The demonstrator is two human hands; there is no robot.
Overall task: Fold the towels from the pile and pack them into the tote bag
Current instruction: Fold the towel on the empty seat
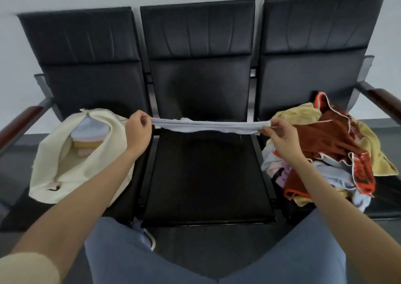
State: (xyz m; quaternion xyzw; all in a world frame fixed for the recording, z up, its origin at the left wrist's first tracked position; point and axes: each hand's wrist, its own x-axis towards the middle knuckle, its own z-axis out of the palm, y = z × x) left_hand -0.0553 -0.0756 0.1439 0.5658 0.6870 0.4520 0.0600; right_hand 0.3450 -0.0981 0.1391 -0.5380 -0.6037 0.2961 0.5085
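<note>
Hands, left hand [138, 129] and right hand [278, 130], pinch a blue towel [208, 126] taut; bag [54, 164] at nine o'clock; pile [329, 153] at three.

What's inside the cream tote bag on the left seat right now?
The tote bag holds a stack of folded towels: pale blue on top, then pink and yellow layers. The bag's cloth hides anything deeper, so the count is unclear.

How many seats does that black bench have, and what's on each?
3. The left seat holds the tote bag, the middle seat lies under the stretched light blue towel, and the right seat holds the towel pile.
</note>
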